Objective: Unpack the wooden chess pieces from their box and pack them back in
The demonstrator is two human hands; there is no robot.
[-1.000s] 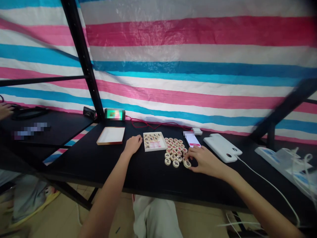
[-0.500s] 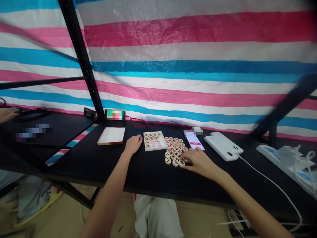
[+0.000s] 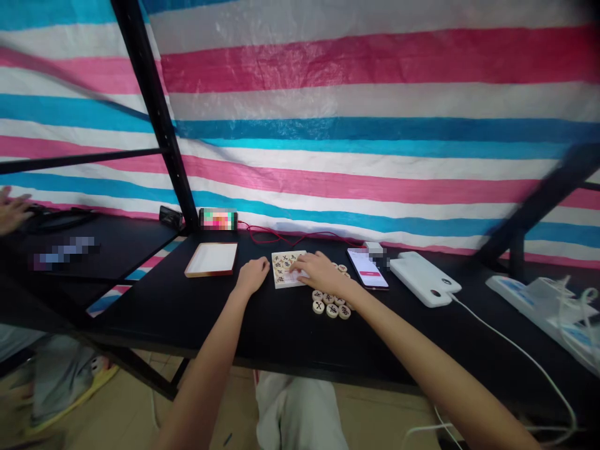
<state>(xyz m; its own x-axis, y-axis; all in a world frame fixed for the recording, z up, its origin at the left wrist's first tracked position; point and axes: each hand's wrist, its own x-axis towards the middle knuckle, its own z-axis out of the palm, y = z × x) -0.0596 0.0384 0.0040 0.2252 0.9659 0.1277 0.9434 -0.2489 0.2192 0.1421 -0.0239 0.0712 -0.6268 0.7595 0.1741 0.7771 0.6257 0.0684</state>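
A white square box [image 3: 289,285] on the black table holds several round Chinese chess pieces [image 3: 280,272] with black characters, along its far and left sides. My right hand [image 3: 319,270] reaches over the box's right side, fingers bent down inside it, closed around a chess piece that they mostly hide. Under and beside my right wrist lie more loose chess pieces [image 3: 318,307], partly covered by the arm. Just left of the box, my left hand [image 3: 253,275] rests curled on the table, with nothing visible in it.
A shallow box lid [image 3: 212,259] lies at left, a propped phone [image 3: 218,219] behind it. To the right are another phone [image 3: 368,267], a white device [image 3: 424,279] with a cable and a power strip [image 3: 544,319]. Another person's hand [image 3: 13,211] shows at far left.
My right hand has moved left from the loose pieces into the white box. My left hand stays in place. The other person's hand at far left has shifted, its fingers spread.
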